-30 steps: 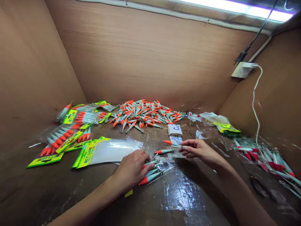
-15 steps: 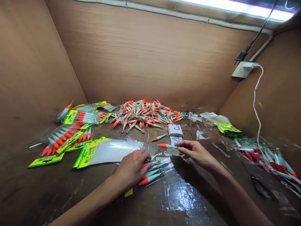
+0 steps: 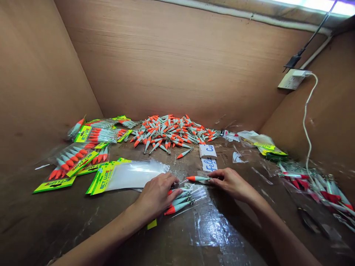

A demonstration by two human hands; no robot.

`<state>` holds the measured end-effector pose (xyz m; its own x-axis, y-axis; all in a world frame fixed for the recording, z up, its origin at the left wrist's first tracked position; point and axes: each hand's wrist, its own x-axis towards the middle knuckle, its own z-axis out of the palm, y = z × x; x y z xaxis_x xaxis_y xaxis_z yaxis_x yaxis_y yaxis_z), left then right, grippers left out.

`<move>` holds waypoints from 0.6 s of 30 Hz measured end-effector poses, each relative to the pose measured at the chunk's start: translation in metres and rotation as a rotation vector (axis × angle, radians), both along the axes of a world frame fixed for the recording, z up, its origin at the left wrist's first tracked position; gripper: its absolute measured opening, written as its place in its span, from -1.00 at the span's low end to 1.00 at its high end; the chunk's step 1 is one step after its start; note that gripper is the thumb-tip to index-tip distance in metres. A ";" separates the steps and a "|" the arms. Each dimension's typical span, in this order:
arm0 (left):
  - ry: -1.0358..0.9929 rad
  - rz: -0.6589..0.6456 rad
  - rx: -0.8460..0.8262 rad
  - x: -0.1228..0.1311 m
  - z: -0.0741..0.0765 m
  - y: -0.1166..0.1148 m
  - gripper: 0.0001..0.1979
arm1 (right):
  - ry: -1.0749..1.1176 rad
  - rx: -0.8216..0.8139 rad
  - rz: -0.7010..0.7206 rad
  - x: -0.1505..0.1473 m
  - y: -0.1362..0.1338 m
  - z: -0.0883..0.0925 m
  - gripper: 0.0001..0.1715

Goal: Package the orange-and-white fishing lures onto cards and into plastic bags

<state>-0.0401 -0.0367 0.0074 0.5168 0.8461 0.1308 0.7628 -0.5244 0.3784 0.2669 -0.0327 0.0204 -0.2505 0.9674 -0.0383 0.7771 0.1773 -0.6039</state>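
My right hand (image 3: 233,183) pinches a fishing lure (image 3: 198,178), orange at the nose and pale at the body, by its hook end. The nose points left, just beyond the mouth of a clear plastic bag (image 3: 201,195). Over the bag lies my left hand (image 3: 161,190), its thumb and fingers curled on the upper edge near the opening. Several lures (image 3: 177,207) lie side by side inside, hooks toward the open right end; the hand hides part of them. Beneath my left forearm a bit of yellow header (image 3: 152,224) shows.
A heap of loose lures (image 3: 169,133) lies along the back wall, one stray lure (image 3: 184,153) before it. Flat empty bags (image 3: 135,175) and filled packs (image 3: 74,159) are left. Cards with handwriting (image 3: 208,164) lie mid-table; pliers (image 3: 309,220) and red-and-white lures (image 3: 318,184) are right.
My right hand has brought the held lure slightly nearer the bag's mouth. The stray lure now lies closer to the heap, at a different angle. My left hand stays on the bag.
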 end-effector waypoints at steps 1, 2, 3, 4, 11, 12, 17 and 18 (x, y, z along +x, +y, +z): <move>0.003 0.002 0.000 0.000 0.000 0.000 -0.74 | -0.006 0.012 -0.007 0.001 0.000 0.001 -0.67; 0.004 0.003 -0.002 0.000 0.000 0.000 -0.74 | -0.018 0.027 -0.023 0.003 -0.001 0.003 -0.67; 0.003 0.003 -0.003 0.000 0.001 0.000 -0.74 | -0.034 0.045 -0.045 0.006 -0.001 0.005 -0.67; 0.001 0.002 -0.004 0.001 0.001 -0.001 -0.74 | -0.053 0.060 -0.064 0.009 -0.002 0.007 -0.66; 0.003 0.001 0.003 0.000 -0.001 -0.001 -0.75 | -0.096 0.038 -0.031 0.001 -0.004 0.009 -0.67; 0.001 0.003 0.005 0.000 0.000 -0.002 -0.75 | -0.082 0.049 -0.029 -0.005 -0.004 0.006 -0.67; -0.016 0.005 -0.012 0.002 0.004 -0.003 -0.76 | 0.002 0.091 0.009 -0.027 -0.003 -0.012 -0.67; -0.019 0.007 -0.012 0.003 0.005 -0.003 -0.77 | 0.012 0.100 0.017 -0.030 -0.003 -0.015 -0.67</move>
